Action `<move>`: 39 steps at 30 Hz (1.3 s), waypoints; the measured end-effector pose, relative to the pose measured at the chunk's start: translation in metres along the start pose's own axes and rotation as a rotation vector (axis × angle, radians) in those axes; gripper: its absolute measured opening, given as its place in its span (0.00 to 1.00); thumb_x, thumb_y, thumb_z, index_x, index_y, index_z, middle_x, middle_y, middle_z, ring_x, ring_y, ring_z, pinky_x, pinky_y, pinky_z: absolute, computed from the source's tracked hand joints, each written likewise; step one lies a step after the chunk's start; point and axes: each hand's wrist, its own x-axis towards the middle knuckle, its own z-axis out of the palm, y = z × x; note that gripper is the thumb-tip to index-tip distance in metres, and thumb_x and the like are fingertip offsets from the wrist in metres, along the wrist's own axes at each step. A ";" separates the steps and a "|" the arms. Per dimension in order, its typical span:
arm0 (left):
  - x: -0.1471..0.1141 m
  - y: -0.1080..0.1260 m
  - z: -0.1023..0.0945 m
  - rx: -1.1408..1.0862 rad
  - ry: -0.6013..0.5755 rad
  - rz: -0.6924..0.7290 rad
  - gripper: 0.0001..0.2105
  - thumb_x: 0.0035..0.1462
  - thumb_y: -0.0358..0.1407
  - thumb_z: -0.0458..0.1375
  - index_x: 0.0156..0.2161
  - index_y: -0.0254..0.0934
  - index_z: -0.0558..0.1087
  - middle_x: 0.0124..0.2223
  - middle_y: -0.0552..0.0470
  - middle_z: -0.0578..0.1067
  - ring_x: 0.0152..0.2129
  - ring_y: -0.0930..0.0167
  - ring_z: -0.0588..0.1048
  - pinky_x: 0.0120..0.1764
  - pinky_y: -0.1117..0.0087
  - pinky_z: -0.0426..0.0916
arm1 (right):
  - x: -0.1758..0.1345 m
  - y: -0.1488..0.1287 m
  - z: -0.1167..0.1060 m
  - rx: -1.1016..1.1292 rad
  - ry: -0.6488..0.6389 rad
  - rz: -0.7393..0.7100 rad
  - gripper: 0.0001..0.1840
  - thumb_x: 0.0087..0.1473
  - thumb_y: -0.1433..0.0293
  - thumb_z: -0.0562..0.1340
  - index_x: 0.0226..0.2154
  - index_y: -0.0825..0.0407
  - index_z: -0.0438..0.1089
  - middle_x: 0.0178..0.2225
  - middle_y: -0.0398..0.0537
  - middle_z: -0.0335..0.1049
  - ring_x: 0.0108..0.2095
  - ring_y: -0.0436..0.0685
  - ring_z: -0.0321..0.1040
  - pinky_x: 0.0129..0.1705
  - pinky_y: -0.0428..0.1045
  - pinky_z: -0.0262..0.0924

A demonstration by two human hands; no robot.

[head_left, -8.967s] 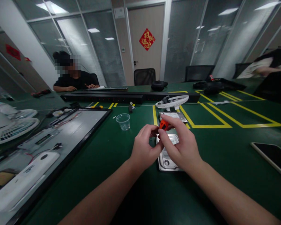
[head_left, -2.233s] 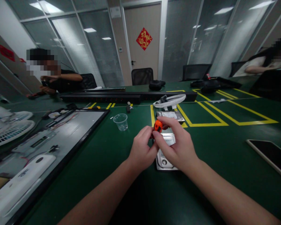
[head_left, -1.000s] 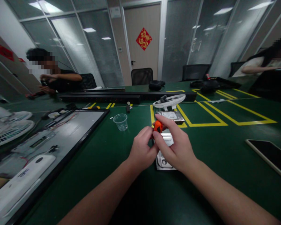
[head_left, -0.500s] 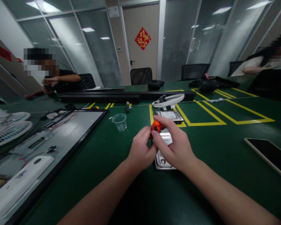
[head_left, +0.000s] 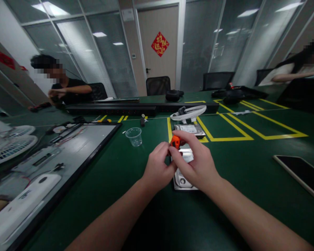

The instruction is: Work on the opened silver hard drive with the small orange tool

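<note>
My right hand point(head_left: 195, 160) is closed around an orange-and-black screwdriver point(head_left: 175, 141), of which only the thick handle end shows. Against it, the closed fingers of my left hand point(head_left: 159, 165) meet my right fingertips; whatever lies between them is hidden. Directly beneath both hands, a silver hard drive point(head_left: 182, 181) lies on the green table, partly covered by my right hand. Just beyond my fingers rests a second hard drive point(head_left: 192, 129), label upward. A clear plastic cup point(head_left: 134, 137) stands to the left of my hands.
On the left is a large black-framed panel point(head_left: 94, 146) bearing a white device point(head_left: 26, 198). A phone-like tablet point(head_left: 303, 177) lies right. A white fan grille point(head_left: 189, 112) and long black bars point(head_left: 112, 109) are farther back. Two people sit across the table point(head_left: 240, 164).
Both hands keep nearly the same place, still on the screwdriver, whose orange handle appears slightly turned. The view has shifted a little. The person at the left has moved their hands slightly.
</note>
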 end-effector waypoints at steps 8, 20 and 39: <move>0.000 -0.001 -0.001 -0.032 -0.014 0.005 0.02 0.65 0.31 0.58 0.38 0.38 0.70 0.36 0.50 0.73 0.33 0.67 0.72 0.36 0.67 0.66 | -0.002 0.000 0.000 -0.008 0.006 -0.005 0.23 0.64 0.71 0.63 0.60 0.48 0.64 0.49 0.52 0.75 0.46 0.60 0.74 0.51 0.57 0.72; 0.001 0.001 -0.002 -0.068 -0.052 0.015 0.03 0.67 0.31 0.54 0.42 0.38 0.70 0.39 0.48 0.74 0.35 0.66 0.73 0.39 0.65 0.68 | -0.002 -0.002 -0.001 0.026 -0.020 -0.021 0.25 0.64 0.73 0.60 0.63 0.48 0.64 0.52 0.53 0.75 0.49 0.60 0.74 0.52 0.58 0.71; 0.001 0.002 -0.002 0.009 0.006 0.007 0.02 0.61 0.29 0.58 0.37 0.38 0.69 0.35 0.50 0.73 0.32 0.67 0.71 0.35 0.67 0.65 | -0.001 0.000 -0.001 -0.014 -0.002 -0.035 0.24 0.64 0.73 0.61 0.62 0.48 0.64 0.52 0.52 0.75 0.48 0.59 0.74 0.53 0.57 0.71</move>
